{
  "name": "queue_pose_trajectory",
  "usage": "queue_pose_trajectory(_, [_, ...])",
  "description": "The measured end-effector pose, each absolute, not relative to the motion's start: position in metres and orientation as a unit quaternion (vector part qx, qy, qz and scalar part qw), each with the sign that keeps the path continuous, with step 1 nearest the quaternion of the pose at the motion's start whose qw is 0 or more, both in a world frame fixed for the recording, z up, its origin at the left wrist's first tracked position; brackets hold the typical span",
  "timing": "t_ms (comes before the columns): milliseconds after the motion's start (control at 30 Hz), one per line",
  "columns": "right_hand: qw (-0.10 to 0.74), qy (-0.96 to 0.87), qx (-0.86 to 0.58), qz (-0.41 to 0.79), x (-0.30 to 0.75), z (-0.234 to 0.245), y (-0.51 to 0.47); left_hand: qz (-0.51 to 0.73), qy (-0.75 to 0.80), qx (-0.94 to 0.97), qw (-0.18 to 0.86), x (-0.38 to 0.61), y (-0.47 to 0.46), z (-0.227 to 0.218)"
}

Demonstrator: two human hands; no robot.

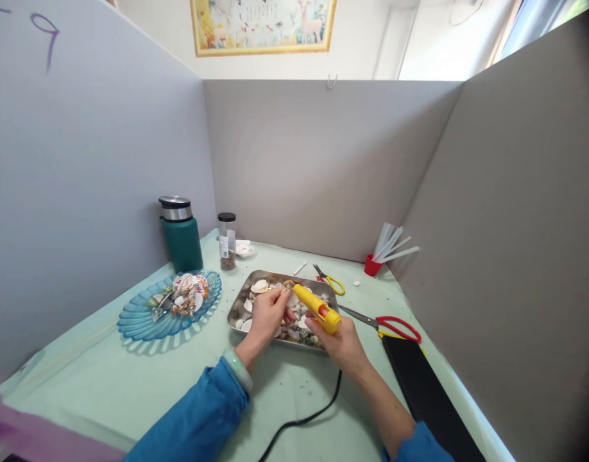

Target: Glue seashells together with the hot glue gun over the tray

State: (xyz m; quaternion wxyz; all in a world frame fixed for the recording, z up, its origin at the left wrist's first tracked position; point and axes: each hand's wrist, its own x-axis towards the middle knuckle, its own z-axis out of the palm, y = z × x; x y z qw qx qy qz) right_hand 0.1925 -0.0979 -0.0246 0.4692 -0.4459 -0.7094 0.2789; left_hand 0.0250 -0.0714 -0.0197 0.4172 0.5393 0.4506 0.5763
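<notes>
My right hand (340, 343) is closed around a yellow glue gun (317, 308), its nozzle pointing up-left toward my left hand. My left hand (269, 314) pinches something small at its fingertips, right at the nozzle; I cannot make out what it is. Both hands hover over a metal tray (237, 308) filled with shells and small stones. The gun's black cord (304, 417) trails toward me across the green tablecloth.
A blue glass plate (135, 321) with shells lies at the left. Behind it stand a green flask (181, 234) and a small jar (226, 240). Red-handled scissors (393, 326), yellow-handled scissors (330, 280), a red cup of glue sticks (374, 263) and a black slab (429, 398) sit right. Grey partitions enclose the table.
</notes>
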Motion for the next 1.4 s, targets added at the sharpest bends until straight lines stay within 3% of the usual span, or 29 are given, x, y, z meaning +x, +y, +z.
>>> queue_pose_trajectory(300, [0.464,-0.707,-0.49,0.211,0.206,-0.015,-0.092,0.609,0.443,0.508,0.418,0.025,-0.069,-0.021])
queue_pose_trajectory(600, [0.324,-0.783,-0.522,0.101,0.207,-0.004,-0.098,0.631,0.425,0.483,0.433,0.026,-0.073,-0.015])
queue_pose_trajectory(1000, [0.256,-0.783,-0.566,-0.032,0.205,-0.016,-0.094,0.602,0.403,0.518,0.454,0.027,-0.08,-0.008])
queue_pose_trajectory(1167, [0.352,-0.761,-0.543,-0.051,0.207,-0.008,-0.096,0.54,0.375,0.564,0.5,0.028,-0.085,-0.004])
queue_pose_trajectory(1267, [0.453,-0.746,-0.481,0.078,0.205,-0.002,-0.1,0.503,0.36,0.592,0.516,0.028,-0.087,-0.003])
queue_pose_trajectory(1400, [0.503,-0.722,-0.441,0.176,0.198,-0.001,-0.103,0.487,0.353,0.61,0.516,0.026,-0.089,-0.003])
